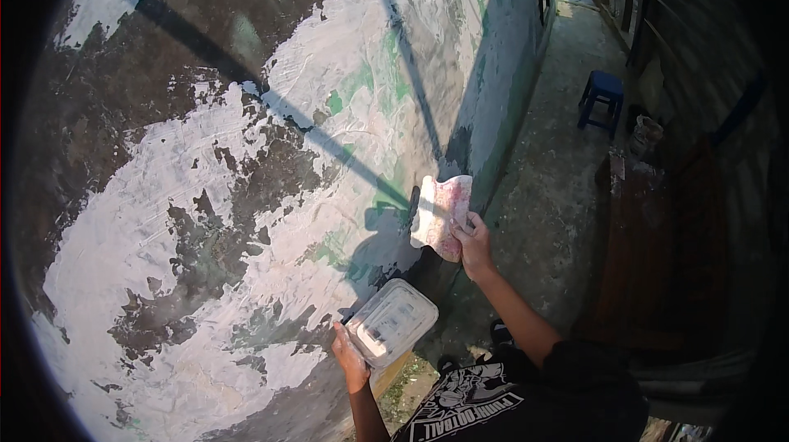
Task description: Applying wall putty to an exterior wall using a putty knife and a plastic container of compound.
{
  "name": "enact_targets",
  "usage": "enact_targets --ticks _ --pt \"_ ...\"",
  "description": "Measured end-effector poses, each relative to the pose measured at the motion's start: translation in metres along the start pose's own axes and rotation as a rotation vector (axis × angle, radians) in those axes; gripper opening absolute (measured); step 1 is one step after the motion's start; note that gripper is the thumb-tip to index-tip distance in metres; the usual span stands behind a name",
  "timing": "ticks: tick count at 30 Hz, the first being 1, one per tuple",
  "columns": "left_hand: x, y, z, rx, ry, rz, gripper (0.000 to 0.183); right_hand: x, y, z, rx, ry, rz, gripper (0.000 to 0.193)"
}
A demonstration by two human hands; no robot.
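I'm watching the head view: the wall (pixel 140 228) is filling the left side, its rough grey-brown base showing between ragged, ridged patches of white coating, with green streaks coming through and dark shadow bands crossing it. One flat spreader (pixel 437 216), pale with pinkish smears and notched, wavy edges, is sitting just beside the wall's lower right part; I can't tell whether it's touching. One rectangular plastic container (pixel 393 323), translucent, round-cornered and whitish with residue, is resting in the left hand below it; I can't tell whether a lid is covering it. Counting further: one blue stool (pixel 604 90) is standing on the worn concrete path (pixel 542 171), and one stained bucket (pixel 647 133) is standing near it. Two hands are showing. The right hand (pixel 473 246) is closing on the spreader's right edge, thumb lying across the near face, other fingers partly hidden; its forearm is reaching up and leftward from the black shirt (pixel 526 397). The left hand (pixel 350 356) is curling partly open around the container's lower left side, supporting it, some fingers hiding underneath; that forearm is rising from the lower edge.
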State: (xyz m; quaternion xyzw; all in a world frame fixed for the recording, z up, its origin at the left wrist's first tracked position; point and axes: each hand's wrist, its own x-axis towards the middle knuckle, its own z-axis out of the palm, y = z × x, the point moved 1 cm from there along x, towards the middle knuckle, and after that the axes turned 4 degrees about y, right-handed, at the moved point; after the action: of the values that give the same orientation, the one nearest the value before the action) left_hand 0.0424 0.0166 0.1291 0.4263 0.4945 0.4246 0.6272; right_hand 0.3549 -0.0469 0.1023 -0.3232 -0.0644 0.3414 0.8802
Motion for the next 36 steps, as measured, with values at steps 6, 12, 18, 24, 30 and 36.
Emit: enact_targets --ticks 6,12,18,24,30,36 --pt "0.001 -0.017 -0.026 0.035 -0.015 0.08 0.064 0.038 0.025 0.027 -0.863 0.293 -0.755 0.019" --pt "0.0 -0.03 -0.051 0.043 0.073 0.018 0.063 0.049 0.083 0.077 -0.913 0.117 -0.899 0.034" --pt "0.002 -0.032 -0.052 0.096 0.157 0.056 0.062 0.012 0.112 0.063 -0.989 -0.088 -0.878 0.05" --pt "0.002 -0.023 -0.035 0.069 0.082 0.065 0.061 0.018 0.066 0.037 -0.917 -0.052 -0.889 0.048" --pt "0.009 -0.044 -0.055 0.082 0.045 0.094 0.06 0.068 0.091 0.037 -0.92 0.077 -0.924 0.038" --pt "0.004 -0.035 -0.048 -0.031 0.092 0.051 0.059 0.008 0.111 0.038 -1.066 -0.154 -0.763 0.044"
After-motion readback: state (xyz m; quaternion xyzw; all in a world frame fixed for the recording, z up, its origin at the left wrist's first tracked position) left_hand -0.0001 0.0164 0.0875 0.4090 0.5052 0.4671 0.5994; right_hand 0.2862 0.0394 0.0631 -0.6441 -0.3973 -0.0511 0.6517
